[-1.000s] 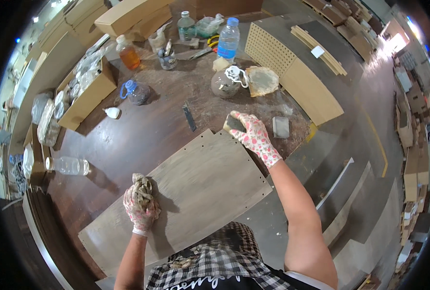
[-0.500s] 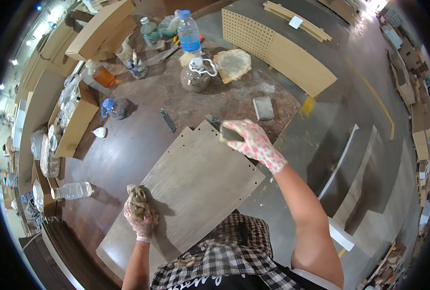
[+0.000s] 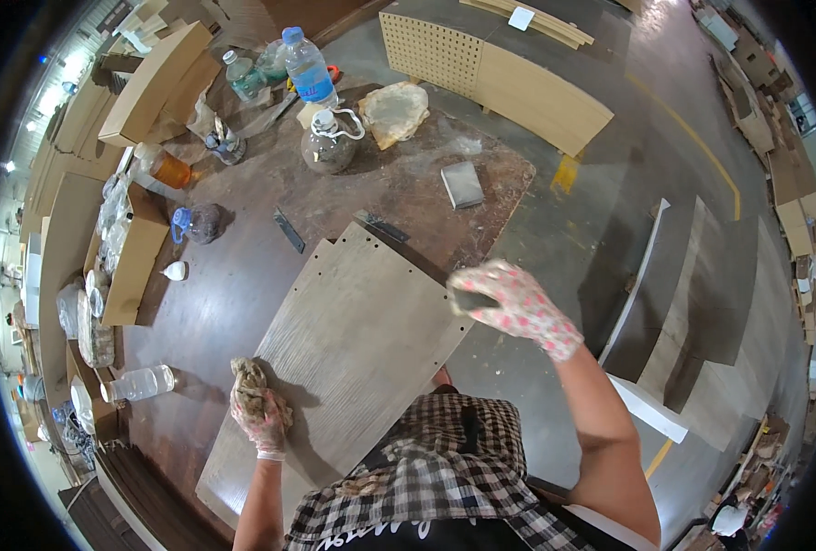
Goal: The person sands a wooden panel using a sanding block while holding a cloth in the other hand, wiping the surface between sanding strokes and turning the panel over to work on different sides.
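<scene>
A grey wood-grain panel (image 3: 362,317) with small dark holes along its edges lies at an angle on the brown table, its near end at my body. My left hand (image 3: 263,424), in a stained white-and-pink glove, closes around a crumpled dirty rag (image 3: 250,378) on the panel's left side. In a pink-dotted glove, my right hand (image 3: 523,312) grips a dark grey block (image 3: 473,300), perhaps a sanding block, at the panel's right edge. Whether the block touches that edge I cannot tell. Two dark flat strips (image 3: 289,230) lie by the panel's far end.
A lighter grey block (image 3: 462,185) rests at the table's right side. Farther back stand a handled jug (image 3: 328,150), a blue-capped bottle (image 3: 309,73) and an orange-liquid bottle (image 3: 163,166). A clear bottle (image 3: 142,383) lies at left near an open cardboard box (image 3: 142,257).
My right hand has moved with the block from the panel's far corner toward me along its right edge. The view has shifted slightly. My left hand stays on the rag.
</scene>
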### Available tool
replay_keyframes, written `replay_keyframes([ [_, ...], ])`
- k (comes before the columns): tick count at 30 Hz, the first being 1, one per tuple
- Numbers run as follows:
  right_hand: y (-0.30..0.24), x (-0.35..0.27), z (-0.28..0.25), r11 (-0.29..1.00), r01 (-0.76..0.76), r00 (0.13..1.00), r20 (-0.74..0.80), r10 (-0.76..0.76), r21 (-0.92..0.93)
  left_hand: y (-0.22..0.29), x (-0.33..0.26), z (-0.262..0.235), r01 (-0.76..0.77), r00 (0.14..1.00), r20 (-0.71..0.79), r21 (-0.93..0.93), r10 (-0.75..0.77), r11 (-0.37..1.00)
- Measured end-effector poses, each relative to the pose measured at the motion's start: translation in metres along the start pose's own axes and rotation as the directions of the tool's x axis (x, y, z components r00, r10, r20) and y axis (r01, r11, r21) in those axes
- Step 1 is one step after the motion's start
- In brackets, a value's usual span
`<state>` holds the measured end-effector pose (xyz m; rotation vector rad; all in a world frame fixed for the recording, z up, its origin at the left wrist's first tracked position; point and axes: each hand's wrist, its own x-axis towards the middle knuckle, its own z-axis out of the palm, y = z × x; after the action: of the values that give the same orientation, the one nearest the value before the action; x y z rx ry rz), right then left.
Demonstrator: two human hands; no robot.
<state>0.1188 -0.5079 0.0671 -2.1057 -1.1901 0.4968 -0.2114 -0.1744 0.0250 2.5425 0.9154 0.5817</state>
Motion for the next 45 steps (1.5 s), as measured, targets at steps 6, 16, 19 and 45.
replay_keyframes([
  [6, 0.001, -0.044, -0.024, 0.975, -0.151, 0.988, 0.04, 0.147, 0.164, 0.004, 0.0, -0.002, -0.039, 0.998, -0.043, -0.018, 0.039, 0.999],
  [16, -0.003, 0.07, 0.012, 0.996, 0.01, 1.0, -0.027, -0.008, 0.094, 0.003, -0.003, -0.004, 0.02, 1.0, 0.015, 0.022, -0.02, 1.0],
  [19, -0.007, 0.124, 0.023, 0.998, 0.06, 0.996, -0.064, -0.058, 0.025, 0.004, -0.002, -0.004, 0.052, 0.997, 0.054, 0.054, -0.055, 0.997],
  [45, -0.014, -0.057, 0.034, 0.978, -0.139, 0.816, -0.542, 0.201, 0.153, 0.002, -0.001, 0.0, -0.019, 1.0, -0.003, 0.008, 0.019, 1.0],
])
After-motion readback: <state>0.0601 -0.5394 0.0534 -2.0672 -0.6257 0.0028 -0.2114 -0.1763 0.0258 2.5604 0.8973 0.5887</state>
